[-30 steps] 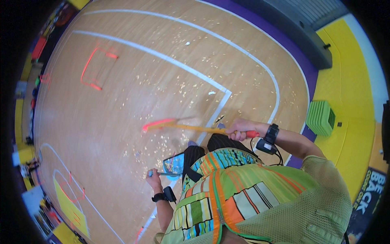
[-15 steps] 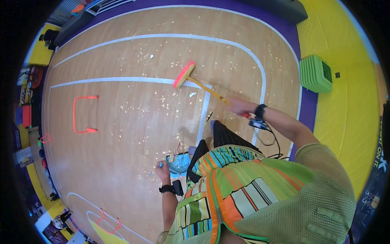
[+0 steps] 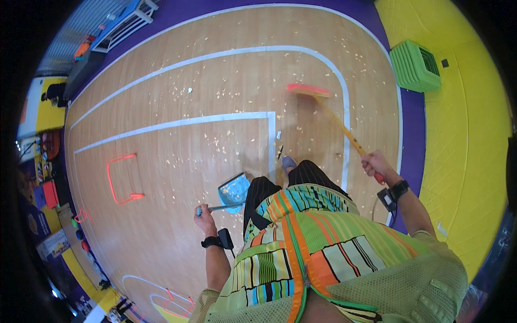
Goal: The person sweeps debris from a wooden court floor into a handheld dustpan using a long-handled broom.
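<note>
My right hand (image 3: 375, 163) grips the handle of a broom (image 3: 344, 129), its fingers wrapped near the red end. The broom's pinkish-red bristle head reaches out over the wooden floor to the far right, slightly blurred. In my left hand (image 3: 204, 219) is the blue handle of a dustpan, closed in the fist. The blue dustpan (image 3: 235, 189) rests beside my left leg, with pale bits lying in it. Small pale scraps (image 3: 222, 141) are scattered over the floor in front of me. A small dark strip (image 3: 280, 152) lies close to my foot.
Stacked green plastic baskets or stools (image 3: 413, 65) stand at the right by a yellow padded wall (image 3: 463, 124). An orange-red frame (image 3: 111, 180) stands on the floor to the left. White lines (image 3: 226, 117) mark the court. A blue and white rack (image 3: 126, 24) is at the far left.
The broom head has swung right across the floor, and my right hand has moved right and nearer. The dustpan has turned, its handle now showing from my left hand.
</note>
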Tool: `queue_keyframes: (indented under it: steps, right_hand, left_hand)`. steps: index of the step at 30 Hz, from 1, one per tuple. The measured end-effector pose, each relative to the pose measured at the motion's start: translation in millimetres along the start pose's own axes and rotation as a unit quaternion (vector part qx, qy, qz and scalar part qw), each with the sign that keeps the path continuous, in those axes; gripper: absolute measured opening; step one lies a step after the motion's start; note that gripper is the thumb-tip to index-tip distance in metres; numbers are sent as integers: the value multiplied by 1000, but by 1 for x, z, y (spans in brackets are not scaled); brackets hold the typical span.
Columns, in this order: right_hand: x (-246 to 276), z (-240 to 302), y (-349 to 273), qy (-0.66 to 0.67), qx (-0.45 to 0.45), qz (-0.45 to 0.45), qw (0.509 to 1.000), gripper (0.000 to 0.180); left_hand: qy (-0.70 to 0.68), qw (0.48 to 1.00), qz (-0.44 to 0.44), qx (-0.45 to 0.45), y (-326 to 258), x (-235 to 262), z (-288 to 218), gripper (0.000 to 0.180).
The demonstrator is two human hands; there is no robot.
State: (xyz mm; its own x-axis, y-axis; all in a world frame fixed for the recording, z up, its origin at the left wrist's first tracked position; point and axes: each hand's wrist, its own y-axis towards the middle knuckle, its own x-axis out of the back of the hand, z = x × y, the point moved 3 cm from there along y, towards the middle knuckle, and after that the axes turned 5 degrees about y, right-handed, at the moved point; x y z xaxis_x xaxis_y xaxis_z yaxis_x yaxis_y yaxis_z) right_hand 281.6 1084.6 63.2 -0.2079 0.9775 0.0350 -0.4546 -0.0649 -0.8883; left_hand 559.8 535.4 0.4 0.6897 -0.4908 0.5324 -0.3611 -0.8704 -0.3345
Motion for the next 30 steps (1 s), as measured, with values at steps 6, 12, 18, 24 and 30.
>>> queue_keyframes:
  steps: [6, 12, 18, 24, 30]
  right_hand:
    - [6, 64, 82, 91, 85, -14, 992, 21]
    - [-56, 108, 140, 90, 117, 13, 989, 22]
    - [-170, 91, 107, -60, 32, 131, 989, 28]
    - [-218, 163, 57, -103, -93, 191, 972, 26]
    - [-245, 219, 67, -195, -66, 226, 952, 27]
  left_hand:
    - [-18, 998, 53, -35, 42, -45, -59, 19]
    - [5, 988, 114, -102, 102, -99, -97, 18]
    - [-26, 982, 155, -102, 165, -154, -128, 16]
    - [-62, 980, 171, -84, 217, -186, -142, 17]
    - [-65, 984, 162, -40, 234, -180, -161, 15]
